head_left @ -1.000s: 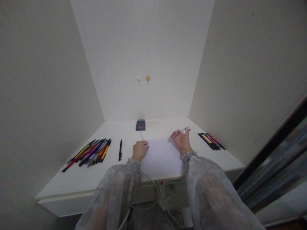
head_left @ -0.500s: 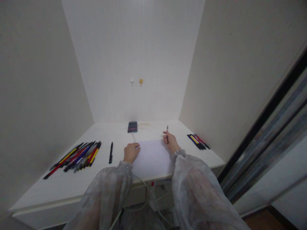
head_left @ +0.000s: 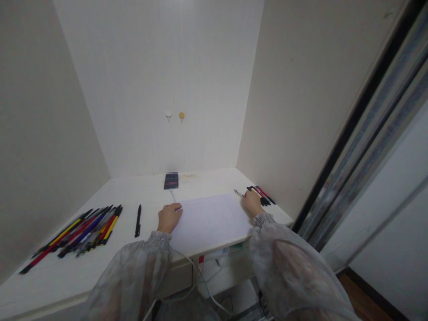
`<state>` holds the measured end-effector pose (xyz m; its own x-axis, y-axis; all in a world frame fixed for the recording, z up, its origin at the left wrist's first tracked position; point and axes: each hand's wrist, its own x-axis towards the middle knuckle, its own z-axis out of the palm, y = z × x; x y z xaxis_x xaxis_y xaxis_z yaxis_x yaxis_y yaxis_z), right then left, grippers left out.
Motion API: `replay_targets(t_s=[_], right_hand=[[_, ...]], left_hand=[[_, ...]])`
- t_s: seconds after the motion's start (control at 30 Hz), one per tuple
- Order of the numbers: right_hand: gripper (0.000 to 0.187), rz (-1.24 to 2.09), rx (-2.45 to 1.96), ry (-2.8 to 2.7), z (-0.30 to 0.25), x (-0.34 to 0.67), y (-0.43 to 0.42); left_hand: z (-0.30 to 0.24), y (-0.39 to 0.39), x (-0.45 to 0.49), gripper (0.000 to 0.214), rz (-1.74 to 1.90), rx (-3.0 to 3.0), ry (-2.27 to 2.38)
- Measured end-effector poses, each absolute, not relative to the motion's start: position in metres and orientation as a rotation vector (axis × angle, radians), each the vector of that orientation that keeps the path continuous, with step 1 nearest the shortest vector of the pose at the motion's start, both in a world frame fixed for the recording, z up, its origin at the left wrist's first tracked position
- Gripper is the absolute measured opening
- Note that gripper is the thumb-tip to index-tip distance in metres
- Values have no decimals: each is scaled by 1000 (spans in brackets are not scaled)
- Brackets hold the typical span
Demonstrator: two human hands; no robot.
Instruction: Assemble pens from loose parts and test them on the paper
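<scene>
My left hand (head_left: 170,217) rests on the left edge of a white sheet of paper (head_left: 207,220), with its fingers lying on the desk and paper rather than wrapped round anything. At the sheet's right side, my right hand (head_left: 253,204) is closed on a pen (head_left: 238,193) whose light tip points up and left. That hand is right beside a small row of pens (head_left: 265,194) and partly covers it. To the left of my left hand lies a single black pen (head_left: 138,221). Faint marks show near the top of the sheet.
A big pile of coloured pens (head_left: 80,232) lies on the left of the white desk (head_left: 133,263). A dark phone-like device (head_left: 171,180) with a white cable stands near the back wall. Two hooks (head_left: 181,116) are on that wall. Cables (head_left: 209,290) hang below the front edge.
My right hand has moved right, to the small pen row, and the pen in it has tilted from upright to leaning left. The view has swung right; my left hand stays on the paper.
</scene>
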<state>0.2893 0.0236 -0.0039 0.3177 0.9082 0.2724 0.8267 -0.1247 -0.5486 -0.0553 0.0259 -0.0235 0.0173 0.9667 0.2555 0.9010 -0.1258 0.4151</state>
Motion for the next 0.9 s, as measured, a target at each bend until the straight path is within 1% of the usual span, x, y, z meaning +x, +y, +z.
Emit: replay_targets(t_s=[0.2,0.37,0.63,0.8,0.9], right_hand=[[23,-264,-2289,-1441,-14,299,21],[27,-351,-2343,-1409,-18,309,22],[26,-438,-2394,-1359,-22,318,24],[26,-488,-2321,-1362,-23,315,20],[25,-501,-2207,-1418,-13,307,18]], left_hand=[[-26,26,-56,29,756,2147,1968],[-27,27,-57,28,774,2144,1958],[-26,26,-56,27,768,2105,1970],[-25,25,-55,27,793,2111,1957],[-23,23,-54,26,798,2092,1964]])
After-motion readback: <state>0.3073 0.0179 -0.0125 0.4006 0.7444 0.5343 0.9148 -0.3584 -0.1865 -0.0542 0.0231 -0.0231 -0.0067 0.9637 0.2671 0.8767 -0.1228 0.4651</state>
